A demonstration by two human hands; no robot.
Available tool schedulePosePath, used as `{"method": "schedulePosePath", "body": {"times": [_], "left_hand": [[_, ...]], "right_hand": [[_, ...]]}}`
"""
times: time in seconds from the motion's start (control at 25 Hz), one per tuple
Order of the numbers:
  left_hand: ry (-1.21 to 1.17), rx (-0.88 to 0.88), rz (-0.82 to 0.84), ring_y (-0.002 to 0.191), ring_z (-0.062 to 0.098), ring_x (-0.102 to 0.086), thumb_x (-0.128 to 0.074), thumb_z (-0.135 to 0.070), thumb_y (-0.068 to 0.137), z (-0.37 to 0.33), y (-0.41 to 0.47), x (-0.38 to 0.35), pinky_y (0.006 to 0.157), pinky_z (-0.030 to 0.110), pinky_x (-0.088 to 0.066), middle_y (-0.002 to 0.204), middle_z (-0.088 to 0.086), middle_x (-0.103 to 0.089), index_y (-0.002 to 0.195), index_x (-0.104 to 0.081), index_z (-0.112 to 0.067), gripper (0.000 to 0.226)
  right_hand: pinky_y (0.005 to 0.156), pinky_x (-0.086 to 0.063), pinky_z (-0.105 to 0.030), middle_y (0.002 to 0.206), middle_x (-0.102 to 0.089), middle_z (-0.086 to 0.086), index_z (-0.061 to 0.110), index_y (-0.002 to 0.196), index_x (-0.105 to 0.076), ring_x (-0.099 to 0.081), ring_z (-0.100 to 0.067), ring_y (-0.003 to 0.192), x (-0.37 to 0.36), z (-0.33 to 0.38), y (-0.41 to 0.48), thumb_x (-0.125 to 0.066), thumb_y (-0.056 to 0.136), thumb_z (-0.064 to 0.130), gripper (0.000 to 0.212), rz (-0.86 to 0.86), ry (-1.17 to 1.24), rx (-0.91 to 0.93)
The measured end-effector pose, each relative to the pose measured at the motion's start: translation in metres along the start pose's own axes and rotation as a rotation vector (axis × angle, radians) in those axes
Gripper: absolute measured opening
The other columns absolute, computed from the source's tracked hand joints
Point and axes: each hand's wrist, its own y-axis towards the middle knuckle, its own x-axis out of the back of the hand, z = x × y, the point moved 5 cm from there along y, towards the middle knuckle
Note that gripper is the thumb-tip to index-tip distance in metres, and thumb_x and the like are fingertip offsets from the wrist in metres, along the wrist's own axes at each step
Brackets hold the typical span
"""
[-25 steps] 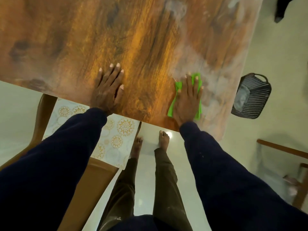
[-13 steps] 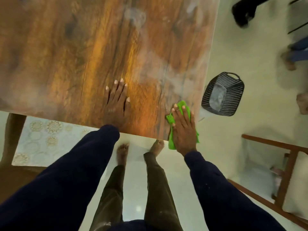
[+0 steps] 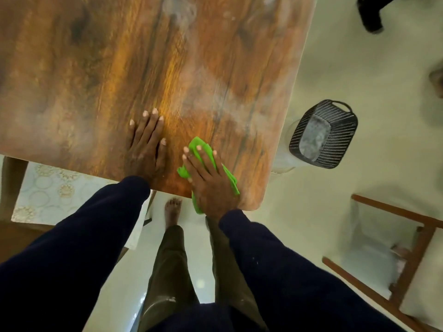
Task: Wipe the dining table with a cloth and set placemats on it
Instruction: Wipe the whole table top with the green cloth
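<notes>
The wooden dining table (image 3: 119, 68) fills the upper left, with pale smears toward its right side. My right hand (image 3: 208, 178) presses a green cloth (image 3: 200, 146) flat on the table near the front right corner, fingers straight; part of the cloth hangs over the front edge. My left hand (image 3: 147, 144) rests flat on the table just left of it, fingers spread. A patterned placemat (image 3: 55, 188) lies on a chair seat below the table's front edge at the left.
A black slatted basket (image 3: 323, 135) stands on the pale floor right of the table. A wooden chair frame (image 3: 407, 248) is at the lower right. Another person's foot (image 3: 370, 16) shows at the top right. My bare foot (image 3: 172, 209) stands by the table edge.
My right hand has slid the cloth left along the front edge, closer to my left hand. The view has shifted slightly; my left hand stays planted on the table.
</notes>
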Motion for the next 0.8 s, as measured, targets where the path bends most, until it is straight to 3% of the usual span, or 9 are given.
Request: {"method": "schedulePosePath", "body": {"times": [0.08,0.2,0.28,0.48,0.6,0.68,0.8], "left_hand": [[-0.023,0.011,0.011,0.16,0.03,-0.026,-0.039,-0.023,0.112,-0.001,0.001,0.001,0.128,0.061,-0.021,0.169,0.015,-0.034,0.16,-0.039,-0.004,0.052],[-0.033,0.028,0.033,0.161,0.029,-0.022,-0.038,-0.024,0.112,-0.001,0.0,0.003,0.128,0.061,-0.019,0.17,0.014,-0.031,0.161,-0.036,-0.005,0.053],[-0.029,0.044,0.035,0.161,0.029,-0.022,-0.039,-0.023,0.112,0.0,0.0,0.002,0.128,0.061,-0.019,0.171,0.013,-0.03,0.162,-0.036,-0.006,0.053],[-0.023,0.054,0.072,0.162,0.029,-0.02,-0.038,-0.024,0.113,-0.001,-0.001,0.002,0.13,0.059,-0.016,0.172,0.012,-0.028,0.163,-0.034,-0.007,0.053],[-0.027,0.083,0.104,0.163,0.026,-0.016,-0.037,-0.026,0.113,0.0,0.0,0.003,0.131,0.056,-0.013,0.173,0.011,-0.025,0.164,-0.031,-0.009,0.054],[-0.027,0.071,0.078,0.162,0.026,-0.019,-0.038,-0.025,0.112,-0.002,-0.001,0.005,0.13,0.057,-0.015,0.172,0.012,-0.028,0.163,-0.034,-0.008,0.054],[-0.052,0.079,0.076,0.161,0.027,-0.021,-0.039,-0.024,0.112,-0.001,0.002,0.004,0.13,0.058,-0.016,0.171,0.012,-0.029,0.162,-0.035,-0.008,0.053]], "right_hand": [[0.129,-0.013,-0.06,0.173,-0.022,-0.011,0.01,0.163,-0.03,-0.012,-0.035,0.162,0.006,-0.032,-0.04,-0.053,0.106,0.037,0.068,0.013,0.009,-0.027],[0.128,-0.015,-0.062,0.171,-0.028,-0.011,0.008,0.162,-0.035,-0.015,-0.033,0.161,0.024,-0.092,-0.056,-0.035,0.111,0.039,0.059,0.017,-0.008,-0.152],[0.128,-0.016,-0.061,0.171,-0.029,-0.009,0.008,0.162,-0.035,-0.015,-0.031,0.162,0.034,-0.121,-0.035,-0.019,0.114,0.037,0.058,-0.005,0.031,-0.249],[0.13,-0.009,-0.058,0.174,-0.021,-0.007,0.013,0.165,-0.027,-0.01,-0.031,0.162,0.044,-0.117,0.062,-0.024,0.112,0.031,0.056,-0.092,-0.009,-0.343],[0.128,-0.01,-0.062,0.173,-0.022,-0.01,0.012,0.164,-0.029,-0.011,-0.035,0.162,0.03,-0.061,0.074,-0.033,0.112,0.034,0.057,-0.073,-0.008,-0.185],[0.128,-0.011,-0.063,0.174,-0.02,-0.011,0.012,0.164,-0.028,-0.01,-0.036,0.162,0.014,-0.026,0.038,-0.045,0.109,0.037,0.063,0.013,-0.03,0.034],[0.128,-0.011,-0.063,0.174,-0.017,-0.012,0.012,0.165,-0.021,-0.008,-0.036,0.162,0.008,-0.04,-0.033,-0.053,0.104,0.043,0.076,0.12,-0.072,0.176]]}}
